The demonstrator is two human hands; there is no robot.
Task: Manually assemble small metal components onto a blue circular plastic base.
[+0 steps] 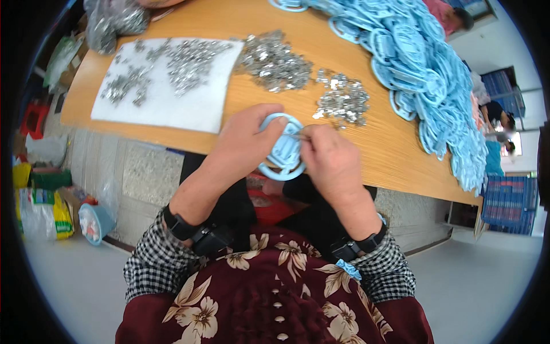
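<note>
A light-blue oval plastic piece [285, 150], with an openwork middle inside a rounded rim, is held upright over the table's near edge. My left hand [246, 137] is closed on its left side, thumb lying over the upper rim. My right hand [331, 157] is pinched against the piece's right side, thumb and forefinger together; anything small between those fingertips is too hidden to make out. Just beyond the hands lie two heaps of small shiny metal parts, a larger heap [275, 62] and a smaller heap [344, 98].
A white foam sheet [154, 112] with scattered metal parts covers the table's left. A big pile of light-blue plastic pieces [421, 74] fills the right side. A clear bag [114, 26] stands far left. Blue crates [510, 203] and other people are off to the right.
</note>
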